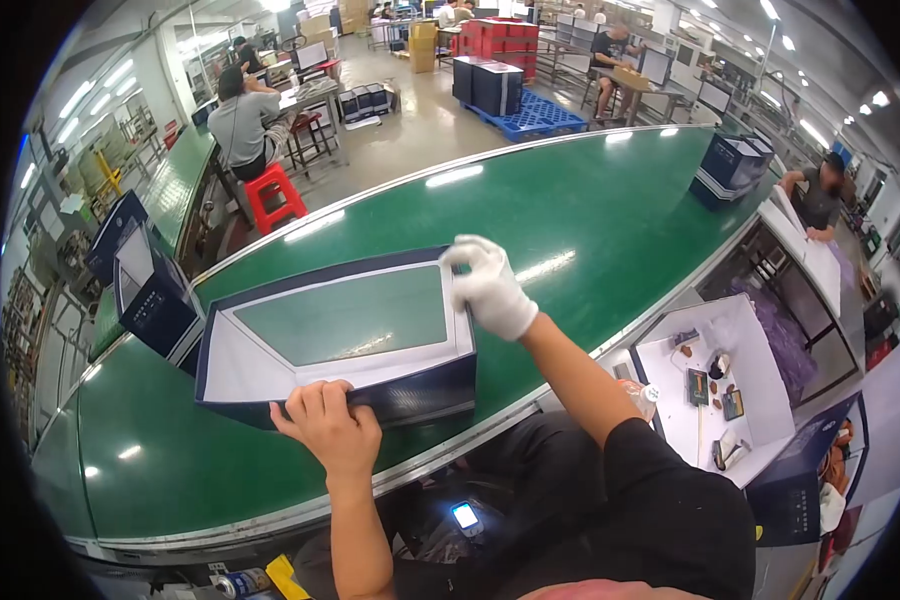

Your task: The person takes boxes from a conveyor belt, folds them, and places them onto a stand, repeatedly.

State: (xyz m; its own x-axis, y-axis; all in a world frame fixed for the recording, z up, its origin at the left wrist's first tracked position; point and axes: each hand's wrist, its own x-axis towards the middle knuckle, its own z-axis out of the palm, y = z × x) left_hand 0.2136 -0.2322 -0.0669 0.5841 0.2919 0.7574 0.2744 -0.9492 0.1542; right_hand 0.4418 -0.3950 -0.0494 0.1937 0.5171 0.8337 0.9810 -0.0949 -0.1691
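Observation:
A dark blue box (410, 393) with a white inside lies on the green conveyor belt, its open side up. Green shows through a large window-like area in its bottom. My bare left hand (334, 425) is closed over the near wall, fingers on the rim. At the far right corner, my right hand (492, 288), in a white glove, has its fingers curled around the box's rim and is slightly blurred. Part of the right wall is hidden behind the glove.
More blue boxes stand on the belt (570, 220), one at left (160, 310) and one at far right (727, 170). A white open tray (660, 370) with small parts is at my right, beside a plastic bottle (642, 398). A lit phone (464, 516) lies below. Other people sit or stand farther off.

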